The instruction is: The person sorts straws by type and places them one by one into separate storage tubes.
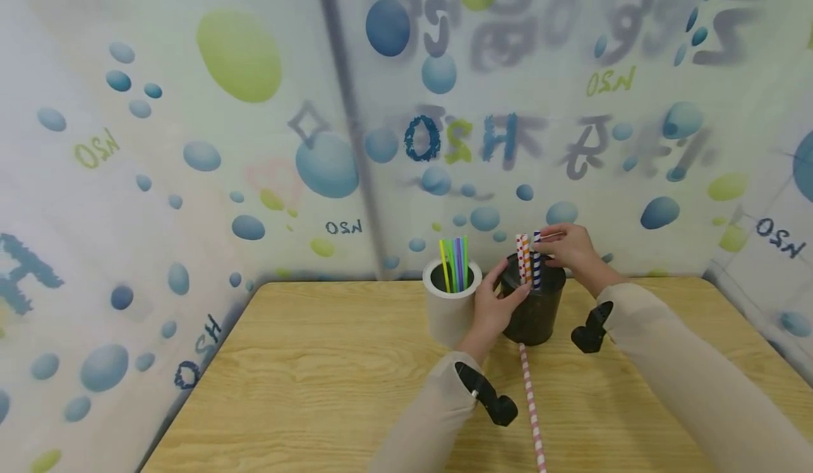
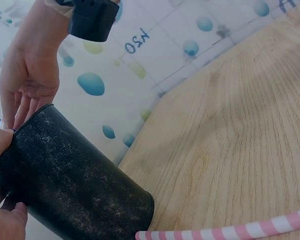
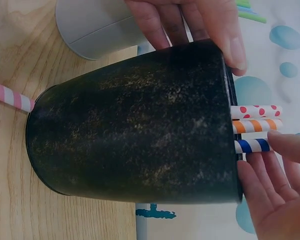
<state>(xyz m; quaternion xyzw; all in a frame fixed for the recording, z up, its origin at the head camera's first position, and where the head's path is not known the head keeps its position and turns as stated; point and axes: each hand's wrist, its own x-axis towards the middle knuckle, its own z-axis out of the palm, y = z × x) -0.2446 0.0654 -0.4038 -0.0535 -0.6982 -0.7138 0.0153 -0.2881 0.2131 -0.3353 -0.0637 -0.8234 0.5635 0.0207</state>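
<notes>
A black tapered bucket (image 1: 532, 318) stands upright on the table, and my left hand (image 1: 495, 312) grips it at the rim on its left side. Three paper straws stick up out of it: a red-dotted straw (image 3: 257, 111), an orange-striped straw (image 3: 260, 125) and a blue-striped straw (image 3: 251, 146). My right hand (image 1: 569, 247) is over the bucket's right rim, pinching the upper end of the blue-striped straw between thumb and fingers. The straws' lower ends are hidden inside. A pink-striped paper straw (image 1: 531, 406) lies on the table with one end at the bucket's base.
Just left of the bucket is a white pot (image 1: 444, 318) holding several thin coloured straws (image 1: 457, 265) in green, yellow, blue and purple. Both containers stand near the back of the wooden table (image 1: 317, 367), close to a patterned wall covering (image 1: 279, 148).
</notes>
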